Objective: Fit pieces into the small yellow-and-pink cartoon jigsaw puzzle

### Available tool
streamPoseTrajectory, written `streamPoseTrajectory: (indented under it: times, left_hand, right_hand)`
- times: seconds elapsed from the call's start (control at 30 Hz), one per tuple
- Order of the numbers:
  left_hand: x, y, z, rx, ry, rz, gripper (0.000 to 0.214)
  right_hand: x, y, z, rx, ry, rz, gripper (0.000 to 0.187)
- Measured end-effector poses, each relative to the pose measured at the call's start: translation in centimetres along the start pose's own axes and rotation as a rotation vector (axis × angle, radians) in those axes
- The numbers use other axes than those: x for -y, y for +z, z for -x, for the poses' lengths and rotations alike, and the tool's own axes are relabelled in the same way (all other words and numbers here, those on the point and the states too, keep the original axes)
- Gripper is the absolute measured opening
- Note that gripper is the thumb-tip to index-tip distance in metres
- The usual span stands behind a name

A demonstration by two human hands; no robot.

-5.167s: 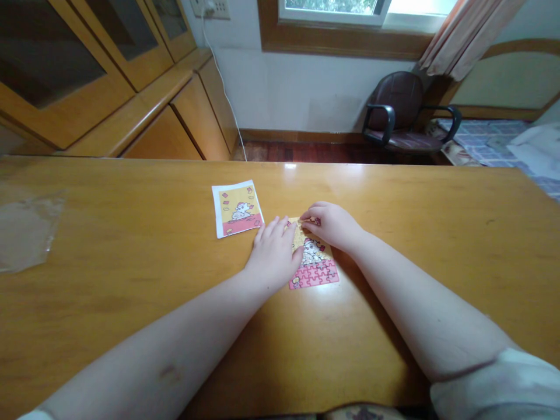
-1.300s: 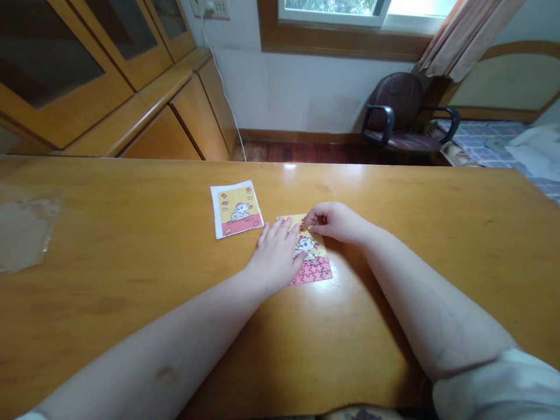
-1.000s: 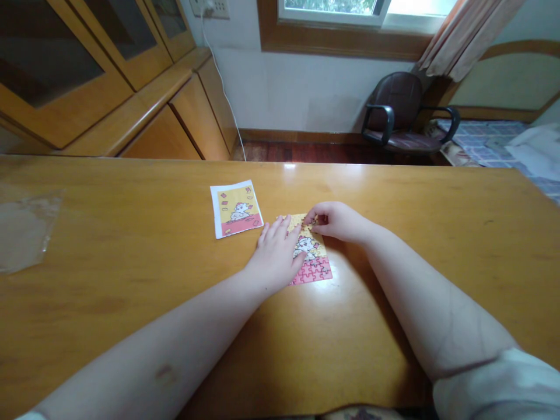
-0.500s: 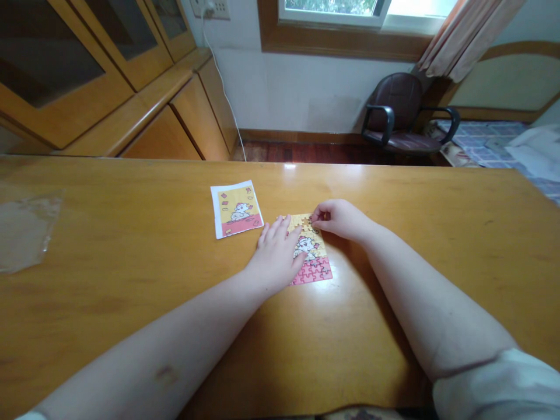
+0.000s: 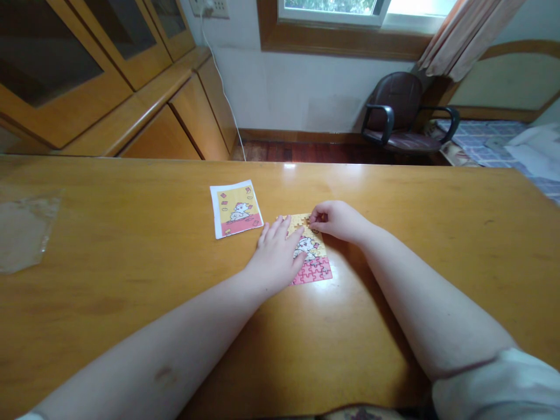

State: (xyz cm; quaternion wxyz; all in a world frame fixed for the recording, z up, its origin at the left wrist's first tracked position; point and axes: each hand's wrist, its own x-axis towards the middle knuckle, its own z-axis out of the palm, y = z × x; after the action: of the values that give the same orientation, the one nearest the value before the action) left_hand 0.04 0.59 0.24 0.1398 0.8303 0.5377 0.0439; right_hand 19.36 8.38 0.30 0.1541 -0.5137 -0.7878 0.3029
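I judge the step is fitting at the far corner of the puzzle [image 5: 312,265] lying on the table [image 5: 131,262]: the left hand [image 5: 275,256] rests flat and open on it, the right hand [image 5: 336,220] is pinched there, holding a piece or not I cannot tell, and the next move calls for a gentle downward press.

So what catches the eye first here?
A small yellow-and-pink cartoon jigsaw puzzle lies on the glossy wooden desk, left hand flat on its left side, right hand pinching at its far edge. A matching white-bordered picture card lies to its left.

Puzzle [image 5: 315,265] on table [image 5: 394,198], picture card [image 5: 237,208] left, chair [image 5: 405,114] behind
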Motion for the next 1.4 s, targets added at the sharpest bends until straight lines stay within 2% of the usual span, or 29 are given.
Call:
streamPoseTrajectory:
  times: [0.17,0.37,0.57,0.7,0.83,1.07,1.4]
  left_hand:
    - [0.0,0.0,0.0,0.005,0.003,0.003,0.054]
    - [0.2,0.1,0.0,-0.001,0.012,0.007,0.052]
    - [0.2,0.1,0.1,-0.01,0.018,0.01,0.052]
    - [0.1,0.0,0.1,-0.025,0.013,0.014,0.052]
    - [0.2,0.0,0.1,-0.031,0.011,0.014,0.053]
    - [0.1,-0.1,0.1,-0.014,-0.008,0.015,0.054]
    - [-0.1,-0.1,0.0,-0.016,-0.006,0.009,0.054]
  right_hand:
    - [0.3,-0.1,0.0,0.004,0.02,-0.009,0.004]
    - [0.3,-0.9,0.2,-0.144,0.062,0.043,0.012]
    - [-0.3,-1.0,0.2,-0.067,-0.056,0.15,0.019]
    - [-0.5,-0.9,0.0,-0.063,-0.045,0.167,0.015]
    - [-0.4,-0.8,0.0,-0.088,-0.007,0.137,0.011]
    - [0.4,-0.7,0.3,-0.062,0.041,-0.07,0.009]
    - [0.6,0.8,-0.1,-0.147,-0.2,0.014,0.014]
